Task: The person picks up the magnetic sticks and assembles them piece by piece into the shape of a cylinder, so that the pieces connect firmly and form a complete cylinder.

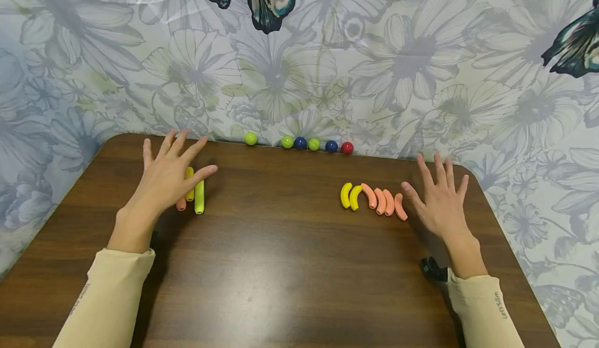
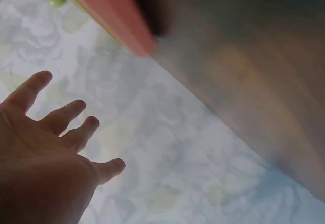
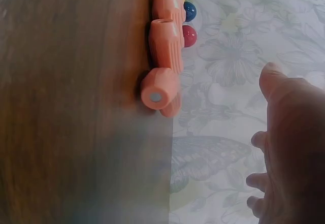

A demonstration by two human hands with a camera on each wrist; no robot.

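My left hand (image 1: pixel 164 179) is spread above the table's left side, fingers straight and nothing held. Partly hidden under it lie a yellow-green rod (image 1: pixel 199 198), a yellow rod (image 1: pixel 189 194) and a salmon rod (image 1: pixel 181 204). In the left wrist view the salmon rod (image 2: pixel 114 16) shows near the top, apart from the fingers. My right hand (image 1: pixel 442 207), also spread and holding nothing, hovers at the right, beside a row of curved pieces. Two are yellow (image 1: pixel 346 195); several are salmon (image 1: pixel 400 207). In the right wrist view a salmon piece (image 3: pixel 160 88) shows a pale disc in its end.
Along the table's back edge stands a row of small balls: green ones (image 1: pixel 250 138), blue ones (image 1: pixel 331 146) and a red one (image 1: pixel 347 147). The brown wooden table (image 1: pixel 281 265) meets a floral cloth backdrop (image 1: pixel 299 67) with dark butterflies.
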